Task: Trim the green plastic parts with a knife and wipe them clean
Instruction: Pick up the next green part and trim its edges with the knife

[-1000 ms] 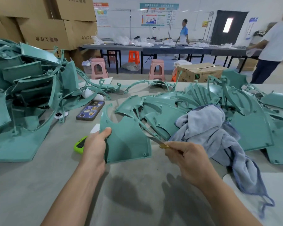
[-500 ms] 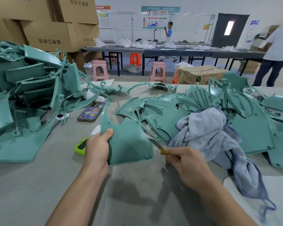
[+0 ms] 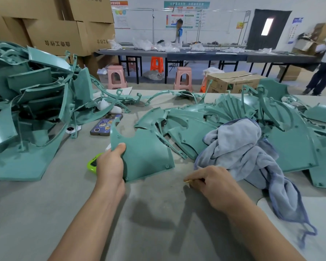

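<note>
Knife [image 3: 187, 180] in right hand [image 3: 214, 186] has drawn off green part [image 3: 147, 153] in left hand [image 3: 110, 166].

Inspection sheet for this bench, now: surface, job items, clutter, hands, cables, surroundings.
Surface: grey table.
Job's things: green panel; left pile and right pile of green parts; blue-grey cloth draped on right pile; knife, only a yellowish end shows.
Clutter: phone; lime-green device beside left hand.
Hands: left hand grips panel's edge; right hand holds knife.
Cables: nothing seen.
Surroundings: cardboard boxes, pink stools, long dark table, person standing.
</note>
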Demonstrator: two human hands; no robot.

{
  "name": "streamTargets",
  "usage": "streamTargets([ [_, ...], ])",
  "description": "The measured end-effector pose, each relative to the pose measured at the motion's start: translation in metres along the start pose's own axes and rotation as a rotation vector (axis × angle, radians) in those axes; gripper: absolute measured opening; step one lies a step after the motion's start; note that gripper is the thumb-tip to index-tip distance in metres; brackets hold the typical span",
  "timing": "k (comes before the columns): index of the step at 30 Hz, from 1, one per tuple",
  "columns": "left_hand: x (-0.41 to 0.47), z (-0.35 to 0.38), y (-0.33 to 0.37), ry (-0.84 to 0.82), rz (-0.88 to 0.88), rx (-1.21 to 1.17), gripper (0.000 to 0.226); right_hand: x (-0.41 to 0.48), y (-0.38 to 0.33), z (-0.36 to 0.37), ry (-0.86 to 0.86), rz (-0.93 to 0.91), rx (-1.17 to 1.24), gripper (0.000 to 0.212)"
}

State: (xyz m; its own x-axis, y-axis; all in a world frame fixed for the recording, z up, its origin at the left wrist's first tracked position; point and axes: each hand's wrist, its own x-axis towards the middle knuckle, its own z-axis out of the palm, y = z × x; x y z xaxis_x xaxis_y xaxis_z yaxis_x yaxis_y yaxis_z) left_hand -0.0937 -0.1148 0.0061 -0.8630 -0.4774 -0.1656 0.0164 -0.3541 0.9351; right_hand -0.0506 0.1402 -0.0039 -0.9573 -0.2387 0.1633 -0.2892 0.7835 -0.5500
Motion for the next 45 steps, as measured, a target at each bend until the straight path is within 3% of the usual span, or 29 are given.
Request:
streamTargets([
  [4,-0.001,0.001,-0.001,-0.005,-0.001,0.032,0.014,0.002,-0.001,0.007,0.120,0.061,0.244,0.018],
  [6,-0.003,0.002,-0.004,-0.027,0.001,0.055,0.015,0.002,-0.004,0.009,0.147,0.047,0.204,0.021],
  [9,-0.003,0.002,-0.003,0.007,0.010,0.002,0.013,-0.001,-0.007,-0.001,0.012,0.002,-0.035,0.028],
  [11,-0.004,0.002,0.001,0.060,0.012,-0.106,0.012,-0.001,-0.007,-0.002,0.020,0.038,0.046,0.029],
  [14,-0.010,0.007,0.003,0.025,0.011,-0.160,0.015,0.000,-0.014,0.002,0.132,0.177,0.589,0.028],
  [16,-0.018,0.015,0.000,-0.081,-0.012,-0.155,0.016,0.001,-0.022,0.005,0.058,0.239,1.084,0.012],
  [18,-0.028,0.020,-0.005,-0.235,-0.055,-0.105,0.018,0.003,-0.025,0.005,0.034,0.272,1.380,0.010],
  [23,-0.033,0.014,0.000,-0.495,-0.208,0.009,0.021,0.012,-0.011,-0.008,0.231,0.398,1.330,0.028],
  [26,-0.031,0.011,0.011,-0.426,-0.264,-0.068,0.017,0.010,-0.002,-0.019,0.234,0.361,1.218,0.030],
  [28,-0.027,0.009,0.010,-0.147,-0.114,0.040,0.014,0.008,-0.002,-0.019,0.239,0.332,1.128,0.028],
  [31,-0.029,0.003,0.010,0.180,0.383,0.519,0.061,0.009,0.001,-0.017,0.238,0.243,1.040,0.027],
  [34,-0.038,0.003,0.016,0.278,0.760,0.676,0.083,0.008,0.006,-0.022,0.242,0.186,0.982,0.026],
  [36,-0.043,0.004,0.018,0.302,0.844,0.690,0.089,0.008,0.007,-0.022,0.259,0.196,1.015,0.025],
  [40,-0.055,0.007,0.016,0.232,0.922,0.673,0.091,0.009,0.004,-0.021,0.249,0.250,1.167,0.014],
  [43,-0.064,0.011,0.015,-0.124,1.027,0.855,0.072,0.006,0.003,-0.023,0.108,0.259,1.170,0.018],
  [45,-0.070,0.015,0.014,-0.358,1.004,1.025,0.065,0.006,0.003,-0.026,0.085,0.261,1.139,0.018],
])
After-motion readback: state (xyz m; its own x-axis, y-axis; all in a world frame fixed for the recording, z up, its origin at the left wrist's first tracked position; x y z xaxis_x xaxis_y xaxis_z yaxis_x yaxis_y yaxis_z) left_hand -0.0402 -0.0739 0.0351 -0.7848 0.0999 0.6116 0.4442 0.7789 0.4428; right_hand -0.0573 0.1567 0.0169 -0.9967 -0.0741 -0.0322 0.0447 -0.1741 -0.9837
